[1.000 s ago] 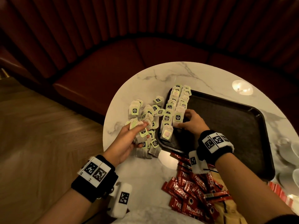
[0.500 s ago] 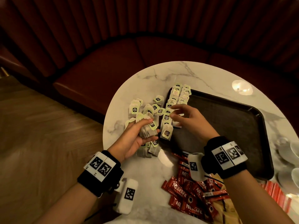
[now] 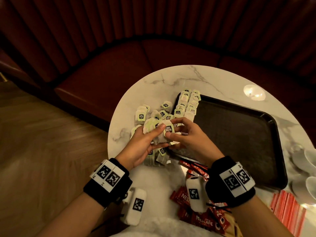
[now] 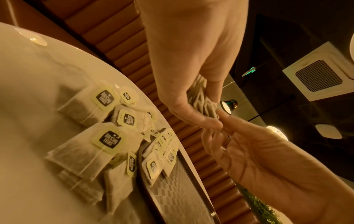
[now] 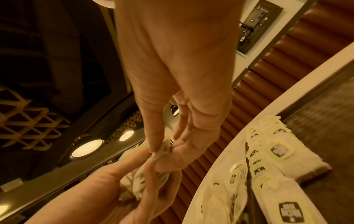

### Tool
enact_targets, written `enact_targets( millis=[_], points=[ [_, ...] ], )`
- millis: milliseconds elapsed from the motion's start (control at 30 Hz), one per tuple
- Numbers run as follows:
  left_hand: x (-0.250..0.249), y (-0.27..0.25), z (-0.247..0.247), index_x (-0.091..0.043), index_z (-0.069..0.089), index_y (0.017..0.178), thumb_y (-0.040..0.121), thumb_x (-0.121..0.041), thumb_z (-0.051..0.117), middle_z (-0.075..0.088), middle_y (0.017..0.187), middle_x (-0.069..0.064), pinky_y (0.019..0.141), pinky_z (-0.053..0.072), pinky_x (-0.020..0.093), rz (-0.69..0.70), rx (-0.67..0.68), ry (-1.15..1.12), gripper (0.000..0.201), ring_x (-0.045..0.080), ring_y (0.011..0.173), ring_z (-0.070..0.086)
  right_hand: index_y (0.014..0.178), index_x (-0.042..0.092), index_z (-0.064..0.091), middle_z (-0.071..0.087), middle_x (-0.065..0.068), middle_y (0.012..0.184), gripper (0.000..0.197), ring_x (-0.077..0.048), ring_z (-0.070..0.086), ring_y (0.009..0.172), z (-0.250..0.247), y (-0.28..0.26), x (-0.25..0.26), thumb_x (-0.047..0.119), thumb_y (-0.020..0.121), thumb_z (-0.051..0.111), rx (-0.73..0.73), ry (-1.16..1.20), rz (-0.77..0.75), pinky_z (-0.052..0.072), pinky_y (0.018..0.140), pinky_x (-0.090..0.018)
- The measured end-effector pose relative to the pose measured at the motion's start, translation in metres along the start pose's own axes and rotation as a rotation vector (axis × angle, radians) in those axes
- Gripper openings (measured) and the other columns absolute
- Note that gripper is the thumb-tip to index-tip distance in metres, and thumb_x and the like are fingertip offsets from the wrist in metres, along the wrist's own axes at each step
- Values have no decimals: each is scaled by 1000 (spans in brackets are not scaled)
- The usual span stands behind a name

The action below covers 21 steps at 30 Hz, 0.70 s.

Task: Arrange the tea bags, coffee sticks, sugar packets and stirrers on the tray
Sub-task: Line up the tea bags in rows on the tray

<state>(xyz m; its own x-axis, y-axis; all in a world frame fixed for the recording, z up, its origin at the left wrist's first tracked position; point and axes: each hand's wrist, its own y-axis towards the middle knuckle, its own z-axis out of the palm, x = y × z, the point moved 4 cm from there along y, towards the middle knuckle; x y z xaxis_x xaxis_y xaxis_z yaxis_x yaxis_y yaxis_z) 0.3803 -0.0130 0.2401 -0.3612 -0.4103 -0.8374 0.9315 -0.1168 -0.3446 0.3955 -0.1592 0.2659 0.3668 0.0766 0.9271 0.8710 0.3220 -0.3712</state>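
Note:
My left hand (image 3: 159,136) is raised over the table's left side and grips a bundle of tea bags (image 3: 158,134) with pale green tags. My right hand (image 3: 171,127) meets it and pinches the top tea bag (image 3: 168,130) of that bundle. In the left wrist view the bundle (image 4: 201,94) sits between thumb and fingers. Two rows of tea bags (image 3: 187,104) lie along the left end of the black tray (image 3: 239,134). Loose tea bags (image 3: 142,115) are scattered on the table beside the tray. Red coffee sticks (image 3: 201,218) lie in a heap near me.
The round marble table (image 3: 153,79) ends close on the left, with wooden floor below. Red striped packets (image 3: 287,207) lie at the right front, white saucers (image 3: 310,158) at the right edge. A red bench (image 3: 119,65) curves behind. Most of the tray's floor is bare.
My right hand left the tea bag rows on the tray and came to my left hand. My left hand rose from the loose pile with a bundle of tea bags.

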Motion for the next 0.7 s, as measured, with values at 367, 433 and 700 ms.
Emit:
enact_targets(
  millis=[367,433,700],
  points=[
    [9,3,-3,-16,65,114,80,-34,68,70,88,-3,50,46,18,-44,-93,15,39,7,74,64,107,4,67,71,-23,99,32,-22,66,79,-23,0,-22,8,78,78,-148,75,85,50,59,-25],
    [11,4,-8,-15,67,111,83,-34,66,65,83,-4,52,48,18,-60,-112,16,33,4,72,64,104,5,67,74,-15,98,26,-15,69,75,-40,2,-27,5,79,75,-235,143,98,51,58,-20],
    [18,5,-15,-9,62,123,89,-31,65,64,81,-4,50,46,19,-66,-161,13,41,7,72,61,98,4,70,73,-14,100,16,-15,72,79,-85,29,-50,-5,85,67,-372,175,139,59,67,-20]
  ],
)
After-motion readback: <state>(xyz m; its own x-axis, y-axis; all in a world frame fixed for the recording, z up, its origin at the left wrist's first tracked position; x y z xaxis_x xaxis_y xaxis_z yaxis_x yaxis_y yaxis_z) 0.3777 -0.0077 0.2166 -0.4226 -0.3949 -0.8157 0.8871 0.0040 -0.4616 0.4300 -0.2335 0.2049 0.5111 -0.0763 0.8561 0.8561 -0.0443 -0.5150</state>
